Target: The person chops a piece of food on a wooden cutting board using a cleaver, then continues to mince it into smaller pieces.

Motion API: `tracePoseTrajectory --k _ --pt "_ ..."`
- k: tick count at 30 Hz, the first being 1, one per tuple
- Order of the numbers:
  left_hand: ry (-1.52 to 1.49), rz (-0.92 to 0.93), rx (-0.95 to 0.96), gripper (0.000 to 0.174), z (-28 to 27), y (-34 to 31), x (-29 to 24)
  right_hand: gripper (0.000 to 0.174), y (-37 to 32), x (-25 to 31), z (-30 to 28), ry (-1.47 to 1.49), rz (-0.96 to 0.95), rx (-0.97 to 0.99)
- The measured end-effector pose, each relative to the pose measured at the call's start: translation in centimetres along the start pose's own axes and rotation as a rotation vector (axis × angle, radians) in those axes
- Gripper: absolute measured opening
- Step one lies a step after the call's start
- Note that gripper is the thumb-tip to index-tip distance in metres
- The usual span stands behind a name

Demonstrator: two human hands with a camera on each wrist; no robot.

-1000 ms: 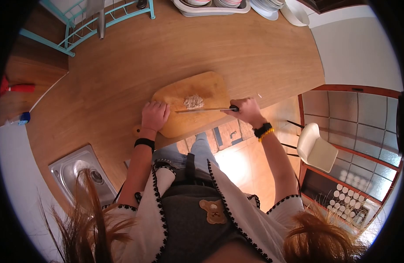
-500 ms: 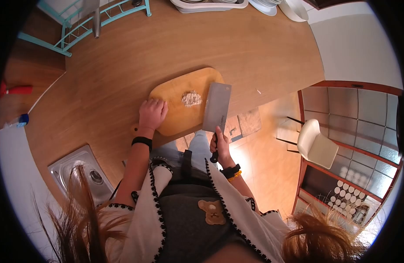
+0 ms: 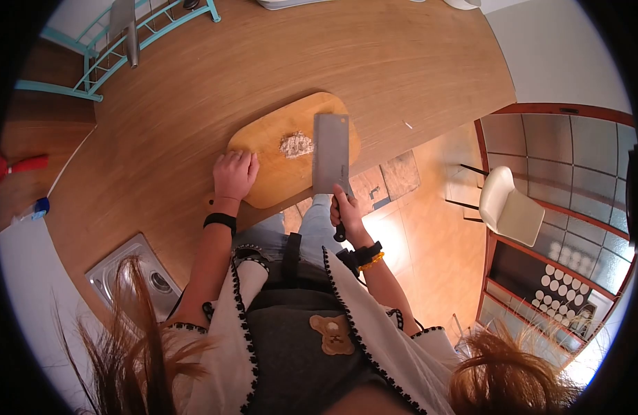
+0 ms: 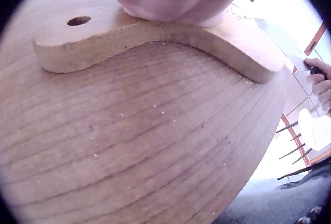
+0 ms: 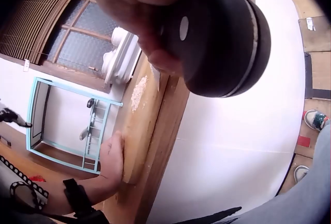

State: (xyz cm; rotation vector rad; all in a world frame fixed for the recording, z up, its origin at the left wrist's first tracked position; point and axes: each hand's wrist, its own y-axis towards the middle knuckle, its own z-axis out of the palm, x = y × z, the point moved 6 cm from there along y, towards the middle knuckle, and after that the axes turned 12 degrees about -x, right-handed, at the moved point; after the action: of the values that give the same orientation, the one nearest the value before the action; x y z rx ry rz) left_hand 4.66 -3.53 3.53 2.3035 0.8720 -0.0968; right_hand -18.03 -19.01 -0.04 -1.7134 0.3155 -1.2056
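My right hand [image 3: 345,211] grips the black handle of a cleaver [image 3: 330,153], its broad blade held flat side up over the right part of the wooden cutting board [image 3: 270,183]. In the right wrist view the dark handle end [image 5: 222,40] fills much of the upper middle. A small heap of finely chopped pale food [image 3: 296,144] lies mid-board, left of the blade. My left hand [image 3: 234,173] rests on the board's left end, beside the handle with its hole [image 4: 79,21].
A metal sink [image 3: 134,280] is set into the counter at the lower left. A turquoise rack [image 3: 90,76] with another metal blade stands at the back left. One pale scrap [image 3: 408,124] lies right of the board. A cream chair [image 3: 512,207] stands beyond the counter's right edge.
The right hand has swung the cleaver from lying edge-down across the board to pointing away, flat side showing, at the board's right. The left hand stays on the board. The head view has shifted.
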Motion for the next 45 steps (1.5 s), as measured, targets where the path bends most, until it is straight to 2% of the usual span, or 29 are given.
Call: tracePoseTrajectory --k 4,8,11,12,14,16,18,19,24,26,30,32,35,39,42,45 --pt "0.015 -0.003 0.022 0.025 -0.1 0.1 0.0 0.042 -0.3 0.7 1.9 -0.059 -0.039 0.044" --pt "0.001 -0.025 0.013 0.024 -0.1 -0.1 0.2 0.037 -1.0 1.4 3.1 -0.126 -0.126 0.009" --pt "-0.013 -0.04 0.011 0.024 -0.1 -0.1 0.3 0.032 -2.8 3.0 4.3 -0.345 -0.309 -0.021" --pt "-0.015 -0.044 0.01 0.024 0.0 -0.1 0.3 0.032 -3.7 3.6 4.7 -0.349 -0.309 -0.022" --pt "-0.017 -0.042 0.007 0.024 0.1 -0.2 0.4 0.03 -5.5 4.7 5.9 -0.584 -0.407 -0.034" --pt "-0.027 -0.043 -0.002 0.024 -0.1 -0.1 0.4 0.031 -5.0 3.1 6.2 -0.66 -0.443 -0.01" --pt "-0.04 -0.04 -0.012 0.024 -0.2 0.0 0.4 0.034 -5.4 2.7 7.4 -0.745 -0.771 -0.008" --pt "-0.032 -0.033 0.008 0.024 -0.1 -0.1 0.5 0.039 -5.5 2.2 7.9 -0.85 -0.815 -0.012" --pt "-0.027 -0.023 0.018 0.024 0.1 0.0 0.5 0.042 -4.8 0.2 9.2 -1.001 -0.741 -0.018" --pt "-0.037 -0.016 -0.013 0.025 0.0 -0.1 0.4 0.039 -4.0 -1.0 9.1 -1.103 -0.874 -0.072" --pt "-0.023 -0.02 -0.001 0.025 0.2 -0.3 0.5 0.034 -3.5 -1.7 9.5 -1.32 -0.933 -0.183" --pt "-0.022 -0.011 0.015 0.025 0.2 -0.1 0.3 0.026 -3.4 -1.8 9.7 -1.504 -0.985 -0.29" --pt "-0.06 -0.005 -0.013 0.024 0.1 0.1 0.1 0.026 -2.2 -3.2 9.4 -1.657 -1.04 -0.293" --pt "-0.035 -0.021 -0.008 0.024 -0.2 -0.1 0.1 0.026 -2.1 -3.2 9.3 -1.6 -1.006 -0.35" --pt "-0.033 -0.005 0.011 0.023 0.1 0.0 0.0 0.028 -2.7 -2.1 9.2 -1.582 -0.989 -0.316" --pt "-0.002 -0.026 0.007 0.022 -0.1 0.0 0.5 0.03 -3.6 -0.2 7.8 -1.128 -0.694 0.001"
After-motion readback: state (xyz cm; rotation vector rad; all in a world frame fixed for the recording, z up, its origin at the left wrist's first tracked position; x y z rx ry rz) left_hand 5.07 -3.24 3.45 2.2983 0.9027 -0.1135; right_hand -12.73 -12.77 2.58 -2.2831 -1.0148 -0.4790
